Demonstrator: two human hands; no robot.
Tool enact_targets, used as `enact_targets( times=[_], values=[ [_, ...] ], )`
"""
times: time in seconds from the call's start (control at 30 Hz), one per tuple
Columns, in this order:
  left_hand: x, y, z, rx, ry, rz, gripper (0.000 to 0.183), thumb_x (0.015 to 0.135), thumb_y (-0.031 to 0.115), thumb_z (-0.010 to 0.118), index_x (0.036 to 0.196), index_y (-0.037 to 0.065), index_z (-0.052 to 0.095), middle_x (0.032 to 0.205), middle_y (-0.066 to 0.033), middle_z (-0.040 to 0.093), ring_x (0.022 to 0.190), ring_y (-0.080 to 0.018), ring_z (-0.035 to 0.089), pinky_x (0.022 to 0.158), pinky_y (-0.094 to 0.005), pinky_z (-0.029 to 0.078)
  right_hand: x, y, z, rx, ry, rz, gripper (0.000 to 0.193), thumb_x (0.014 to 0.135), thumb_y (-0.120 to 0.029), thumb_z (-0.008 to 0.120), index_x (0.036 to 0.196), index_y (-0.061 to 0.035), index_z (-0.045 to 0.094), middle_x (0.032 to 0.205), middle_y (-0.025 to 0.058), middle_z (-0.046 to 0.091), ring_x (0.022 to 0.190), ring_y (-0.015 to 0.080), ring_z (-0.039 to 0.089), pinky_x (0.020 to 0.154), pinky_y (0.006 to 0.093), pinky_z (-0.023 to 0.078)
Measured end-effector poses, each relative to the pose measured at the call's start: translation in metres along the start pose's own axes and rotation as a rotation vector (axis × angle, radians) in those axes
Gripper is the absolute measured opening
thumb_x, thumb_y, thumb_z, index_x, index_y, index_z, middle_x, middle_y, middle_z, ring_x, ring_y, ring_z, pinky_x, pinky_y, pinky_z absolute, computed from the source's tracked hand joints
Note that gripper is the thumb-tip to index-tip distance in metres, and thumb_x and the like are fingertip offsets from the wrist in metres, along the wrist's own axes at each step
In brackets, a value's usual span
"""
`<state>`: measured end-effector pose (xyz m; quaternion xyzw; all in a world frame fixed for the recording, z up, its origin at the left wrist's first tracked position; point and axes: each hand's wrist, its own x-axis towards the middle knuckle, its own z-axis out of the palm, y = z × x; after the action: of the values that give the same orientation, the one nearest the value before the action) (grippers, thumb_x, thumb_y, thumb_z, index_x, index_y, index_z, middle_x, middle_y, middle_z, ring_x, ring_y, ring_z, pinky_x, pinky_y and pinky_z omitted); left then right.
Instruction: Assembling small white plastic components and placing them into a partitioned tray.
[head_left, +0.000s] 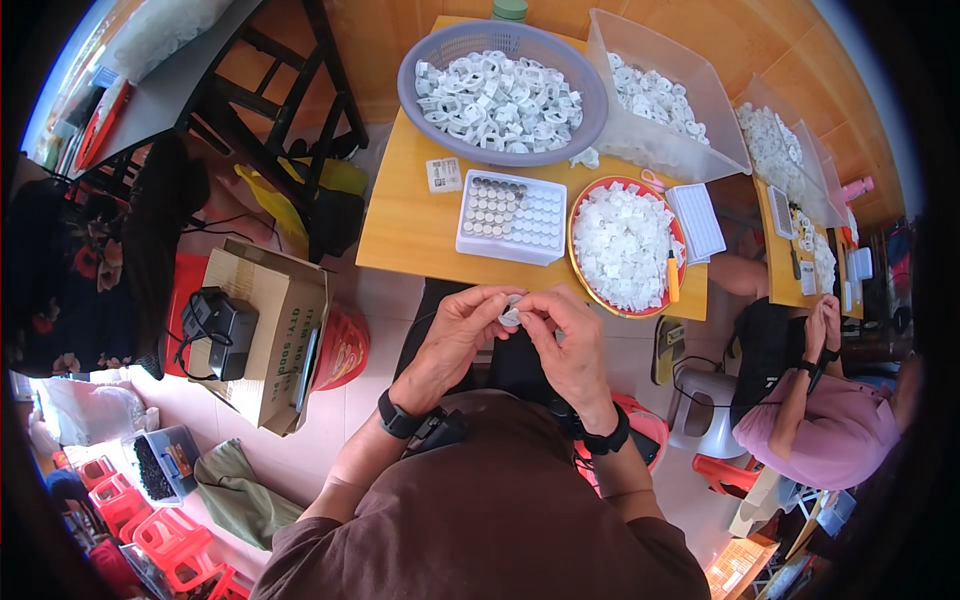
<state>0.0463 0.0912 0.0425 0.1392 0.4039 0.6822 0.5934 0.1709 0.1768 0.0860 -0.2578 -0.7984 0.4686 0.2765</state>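
Just in front of the table edge, my left hand and my right hand meet, fingertips pinched together on a small white round plastic piece. Part of the piece is covered by the fingers, so its exact kind is unclear. Beyond my hands on the table lies a white tray with round slots; small silver discs fill its left side. To its right, a red plate is heaped with small translucent white plastic pieces. An orange-handled tool rests on the plate's right edge.
A purple-grey basket and a clear bin, both holding white plastic parts, stand at the back. Stacked white trays and pink scissors lie right. A cardboard box stands left. Another person sits at right.
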Motion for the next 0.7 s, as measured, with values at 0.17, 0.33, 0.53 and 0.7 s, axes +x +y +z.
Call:
enact_targets(
  times=[0.17, 0.33, 0.53, 0.7],
  values=[
    [0.0, -0.002, -0.002, -0.018, -0.023, -0.004, 0.025, 0.09, 0.016, 0.053, 0.108, 0.0, 0.059, 0.098, -0.0063, 0.062, 0.08, -0.0097, 0.058, 0.068, -0.022, 0.049, -0.002, 0.003, 0.003, 0.164, 0.046, 0.068, 0.012, 0.078, 0.003, 0.059, 0.09, 0.0001, 0.06, 0.078, 0.0084, 0.053, 0.063, 0.0162, 0.055, 0.054, 0.0251, 0.044],
    [0.0, -0.002, 0.0, -0.008, -0.021, -0.011, 0.025, 0.09, 0.016, 0.052, 0.108, 0.0, 0.059, 0.099, -0.0066, 0.062, 0.08, -0.0097, 0.058, 0.069, -0.022, 0.049, -0.002, 0.003, 0.001, 0.072, 0.026, 0.035, 0.012, 0.078, 0.004, 0.059, 0.089, 0.0007, 0.06, 0.077, 0.0073, 0.052, 0.063, 0.014, 0.056, 0.054, 0.0242, 0.045],
    [0.0, -0.001, 0.001, -0.002, -0.017, -0.015, 0.025, 0.09, 0.015, 0.052, 0.108, 0.0, 0.058, 0.099, -0.0068, 0.061, 0.084, -0.0107, 0.058, 0.073, -0.023, 0.048, 0.0, 0.003, 0.005, -0.044, 0.086, -0.022, 0.012, 0.075, 0.006, 0.062, 0.085, 0.0002, 0.06, 0.075, 0.008, 0.053, 0.062, 0.0155, 0.057, 0.054, 0.0239, 0.045],
    [-0.001, 0.002, 0.009, 0.13, 0.007, 0.014, 0.021, 0.089, 0.01, 0.053, 0.106, 0.0, 0.059, 0.1, -0.0069, 0.061, 0.088, -0.0126, 0.058, 0.077, -0.0252, 0.048, -0.002, 0.003, 0.01, -0.239, 0.169, -0.152, 0.013, 0.073, 0.006, 0.064, 0.083, -0.0006, 0.06, 0.075, 0.0088, 0.054, 0.061, 0.0176, 0.057, 0.054, 0.0242, 0.046]
  ],
)
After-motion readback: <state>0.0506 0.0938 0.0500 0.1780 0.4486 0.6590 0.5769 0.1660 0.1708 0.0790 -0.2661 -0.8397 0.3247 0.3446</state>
